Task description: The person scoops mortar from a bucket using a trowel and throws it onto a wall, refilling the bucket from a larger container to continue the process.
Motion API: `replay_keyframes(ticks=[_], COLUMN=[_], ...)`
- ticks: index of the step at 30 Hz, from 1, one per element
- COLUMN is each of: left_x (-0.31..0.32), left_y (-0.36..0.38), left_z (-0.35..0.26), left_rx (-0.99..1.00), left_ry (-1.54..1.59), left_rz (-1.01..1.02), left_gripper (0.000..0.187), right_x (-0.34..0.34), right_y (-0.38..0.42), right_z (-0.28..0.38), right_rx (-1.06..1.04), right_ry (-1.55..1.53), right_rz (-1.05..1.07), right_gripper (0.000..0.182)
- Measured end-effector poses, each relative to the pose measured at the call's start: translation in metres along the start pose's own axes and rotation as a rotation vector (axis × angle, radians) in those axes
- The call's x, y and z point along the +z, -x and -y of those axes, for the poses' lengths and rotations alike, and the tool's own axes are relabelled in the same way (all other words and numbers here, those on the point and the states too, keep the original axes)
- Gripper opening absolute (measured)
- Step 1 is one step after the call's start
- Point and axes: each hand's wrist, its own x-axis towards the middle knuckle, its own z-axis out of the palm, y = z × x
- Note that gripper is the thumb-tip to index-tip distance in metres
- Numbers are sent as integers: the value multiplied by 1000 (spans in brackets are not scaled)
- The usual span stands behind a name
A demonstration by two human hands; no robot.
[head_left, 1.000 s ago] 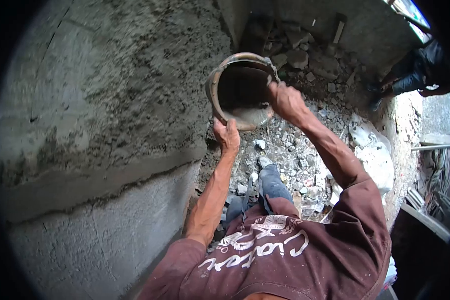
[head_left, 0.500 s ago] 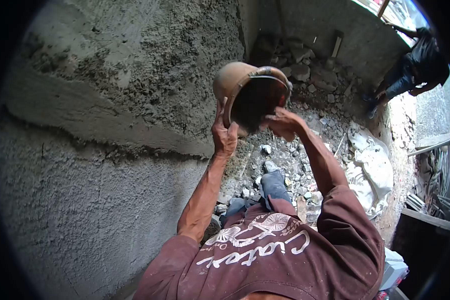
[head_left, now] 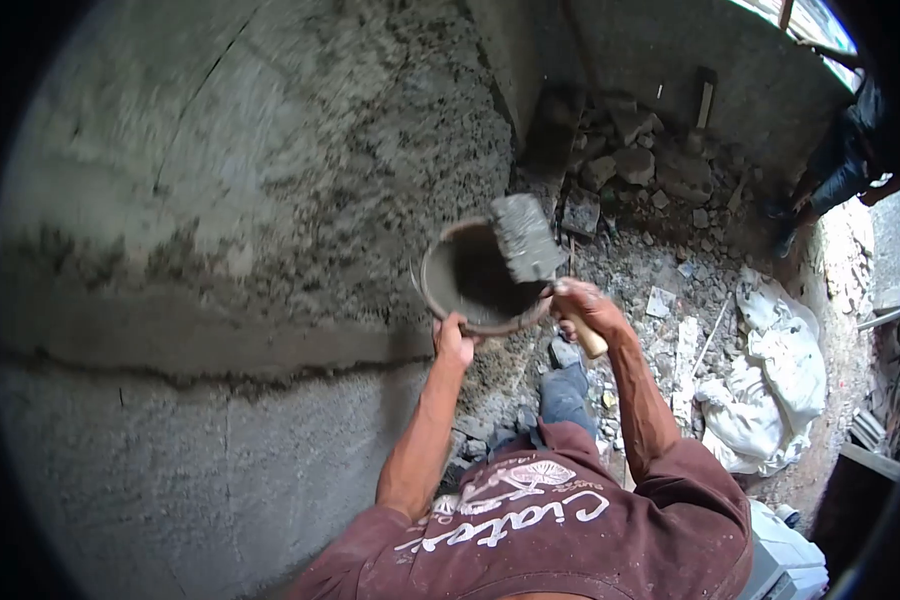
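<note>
My left hand (head_left: 454, 341) grips the near rim of a round bucket (head_left: 432, 290), its opening turned up toward me. Wet grey mortar (head_left: 457, 268) coats the inside, and the deeper part is in shadow. In my right hand (head_left: 588, 308) is the wooden handle of a trowel (head_left: 526, 238). Its grey blade, smeared with mortar, stands over the right side of the bucket's opening. Directly beyond the bucket is a wall (head_left: 370, 190) with rough, dark, uneven mortar on it.
Below the rough band the wall face (head_left: 150, 470) is lighter grey. Rubble (head_left: 635, 165) lies in the far corner and across the ground. White sacks (head_left: 770, 380) lie at the right. Another person (head_left: 845, 150) stands at the upper right.
The bucket has come down and toward me, from tipped sideways to opening upward. A trowel now shows in my right hand, over the bucket. The view has shifted slightly.
</note>
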Motion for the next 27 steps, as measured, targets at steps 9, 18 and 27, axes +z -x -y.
replay_keyframes(ticks=[9,18,27], left_x=[-62,-116,-189], left_y=[-19,-14,-11], left_z=[49,109,182], left_rx=[-49,-102,-247], left_ry=[-271,-121,-283], left_rz=[-286,-568,-658], left_gripper=[47,68,54], right_x=[-176,-51,-166], right_y=[-165,-446,-515], right_z=[122,218,198], right_rx=[-1035,-1140,-128], right_ry=[573,536,-159], right_rz=[-1294,-1001,-407], right_gripper=[21,24,26])
